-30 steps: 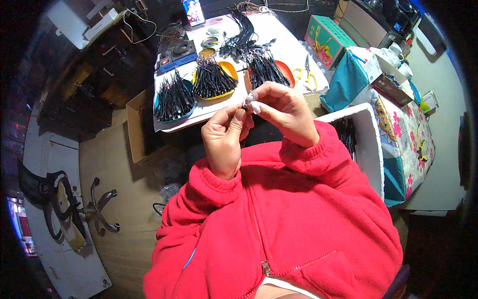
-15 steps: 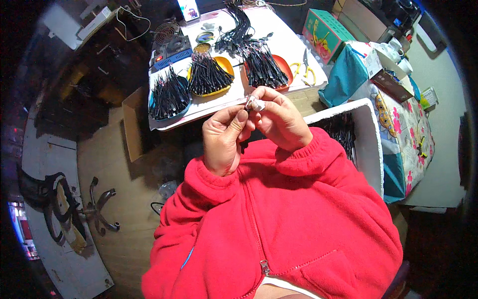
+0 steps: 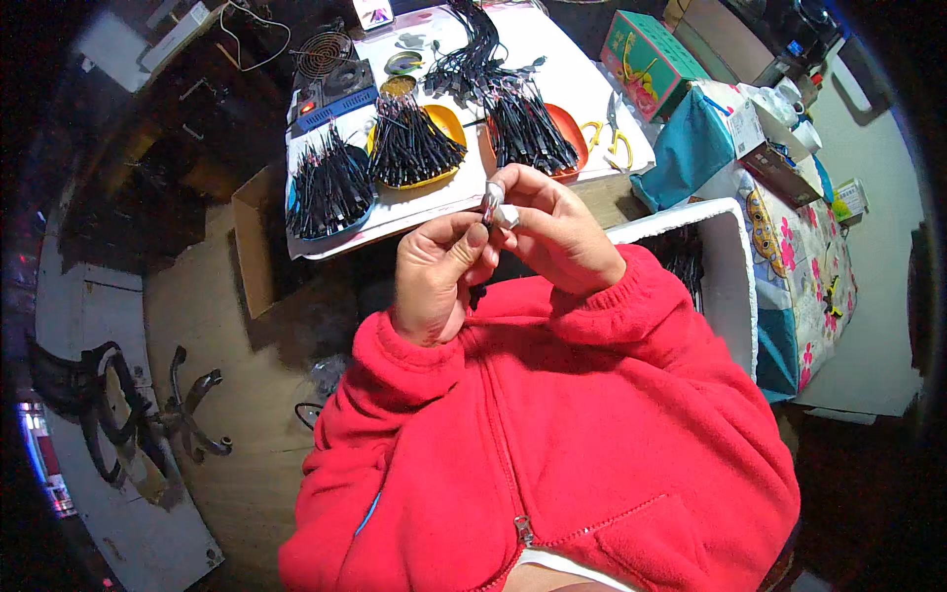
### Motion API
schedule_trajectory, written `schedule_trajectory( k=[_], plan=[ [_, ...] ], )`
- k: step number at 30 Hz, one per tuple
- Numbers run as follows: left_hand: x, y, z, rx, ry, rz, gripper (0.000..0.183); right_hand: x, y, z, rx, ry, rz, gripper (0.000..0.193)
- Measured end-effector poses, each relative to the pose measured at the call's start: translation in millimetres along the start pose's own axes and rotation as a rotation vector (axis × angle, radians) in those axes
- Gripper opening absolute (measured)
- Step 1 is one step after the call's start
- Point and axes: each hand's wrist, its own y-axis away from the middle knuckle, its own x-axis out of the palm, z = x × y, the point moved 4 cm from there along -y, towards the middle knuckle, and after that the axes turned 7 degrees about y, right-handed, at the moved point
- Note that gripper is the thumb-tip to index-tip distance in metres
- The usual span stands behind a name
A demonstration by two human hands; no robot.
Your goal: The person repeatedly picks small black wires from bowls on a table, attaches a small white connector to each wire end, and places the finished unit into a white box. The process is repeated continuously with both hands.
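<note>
In front of my chest, both hands meet over a thin black cable [image 3: 487,219] whose stripped end shows fine reddish wires. My left hand [image 3: 430,276] pinches the cable between thumb and fingers, and a dark piece of it hangs below. My right hand [image 3: 564,233], with white coverings on the thumb and index fingertips, closes on the wire end. Beyond the hands, bundles of short black cables lie in a blue tray [image 3: 367,211], a yellow tray [image 3: 453,126] and an orange-red tray [image 3: 571,126] on the white-topped table [image 3: 404,209].
More black cables [image 3: 473,49] lie at the table's back. Yellow-handled scissors [image 3: 619,143] rest at the right edge, a blue fan device [image 3: 338,109] at the left. A white foam box [image 3: 735,252] stands right, a cardboard box [image 3: 253,247] left, a chair base [image 3: 192,414] on the floor.
My right index finger has lifted and straightened slightly, and the wire end between the fingertips shows more. My left hand has shifted slightly left, still pinching the cable. The view has moved a little.
</note>
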Motion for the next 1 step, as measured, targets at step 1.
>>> schedule_trajectory(
  k=[1],
  plan=[
    [-2.1, -2.2, -2.8, -0.041, 0.011, 0.065, 0.018, -0.5, -2.0, 3.9, 0.017, 0.136, 0.012, 0.019]
  ],
)
